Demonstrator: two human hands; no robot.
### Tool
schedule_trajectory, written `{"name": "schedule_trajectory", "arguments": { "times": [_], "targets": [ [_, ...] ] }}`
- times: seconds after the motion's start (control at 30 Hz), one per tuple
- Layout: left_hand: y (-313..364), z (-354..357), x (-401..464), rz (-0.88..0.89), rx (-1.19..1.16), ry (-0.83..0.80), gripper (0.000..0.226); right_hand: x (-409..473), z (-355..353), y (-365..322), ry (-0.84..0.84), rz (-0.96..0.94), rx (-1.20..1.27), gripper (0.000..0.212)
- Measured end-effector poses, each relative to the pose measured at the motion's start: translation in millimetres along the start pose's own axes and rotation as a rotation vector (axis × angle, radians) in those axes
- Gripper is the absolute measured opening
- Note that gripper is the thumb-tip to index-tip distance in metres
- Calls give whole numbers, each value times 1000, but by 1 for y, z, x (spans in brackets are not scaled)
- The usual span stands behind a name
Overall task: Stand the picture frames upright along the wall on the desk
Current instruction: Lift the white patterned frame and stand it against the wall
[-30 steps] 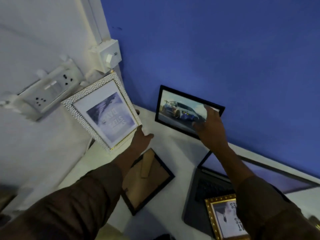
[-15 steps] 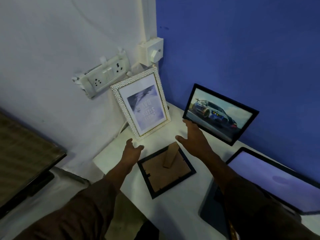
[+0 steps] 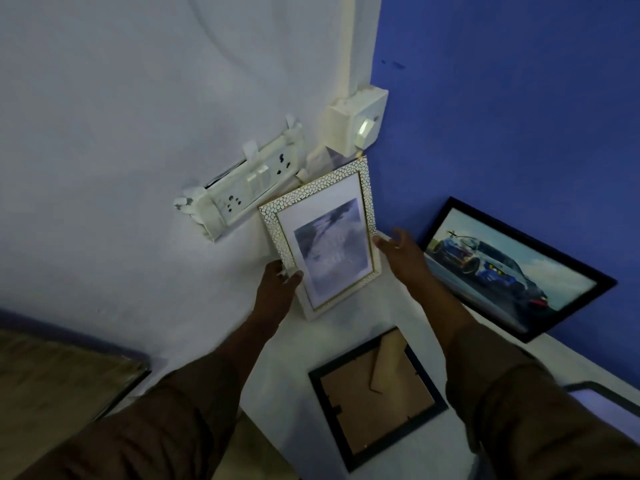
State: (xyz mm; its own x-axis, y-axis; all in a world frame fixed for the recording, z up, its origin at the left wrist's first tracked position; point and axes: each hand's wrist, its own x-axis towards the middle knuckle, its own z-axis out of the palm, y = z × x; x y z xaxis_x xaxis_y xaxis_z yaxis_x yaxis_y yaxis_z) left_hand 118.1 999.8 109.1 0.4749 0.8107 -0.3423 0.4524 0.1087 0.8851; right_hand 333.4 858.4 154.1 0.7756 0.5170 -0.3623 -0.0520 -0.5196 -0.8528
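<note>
A white pebble-textured frame [image 3: 323,237] stands upright in the corner of the white desk [image 3: 360,313], leaning towards the walls. My left hand [image 3: 278,285] grips its lower left edge with thumb on the front. My right hand [image 3: 401,247] touches its right edge with fingers spread, not closed around it. A black frame with a car picture [image 3: 516,268] leans upright against the blue wall to the right. Another black frame [image 3: 375,396] lies face down on the desk, its cardboard back and stand showing.
A white socket strip [image 3: 242,192] and a switch box [image 3: 356,126] are fixed to the wall just behind the white frame. A laptop screen corner [image 3: 602,396] shows at the right edge. A dark wooden surface [image 3: 59,372] lies at lower left.
Both hands were off the white frame half a second ago; now my left hand grips its lower left edge and my right hand rests at its right edge.
</note>
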Motion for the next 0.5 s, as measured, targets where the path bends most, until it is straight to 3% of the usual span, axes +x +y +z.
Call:
{"name": "schedule_trajectory", "arguments": {
  "times": [0.13,0.37,0.5],
  "targets": [
    [-1,-4,19,27,99,-61,27,40,10,-8,-3,2,-33,82],
    [-12,-10,25,135,160,-74,27,89,18,0,-200,-49,-9,67],
    [-14,-13,12,117,91,-18,22,42,8,-14,-177,-26,1,26]
  ]
}}
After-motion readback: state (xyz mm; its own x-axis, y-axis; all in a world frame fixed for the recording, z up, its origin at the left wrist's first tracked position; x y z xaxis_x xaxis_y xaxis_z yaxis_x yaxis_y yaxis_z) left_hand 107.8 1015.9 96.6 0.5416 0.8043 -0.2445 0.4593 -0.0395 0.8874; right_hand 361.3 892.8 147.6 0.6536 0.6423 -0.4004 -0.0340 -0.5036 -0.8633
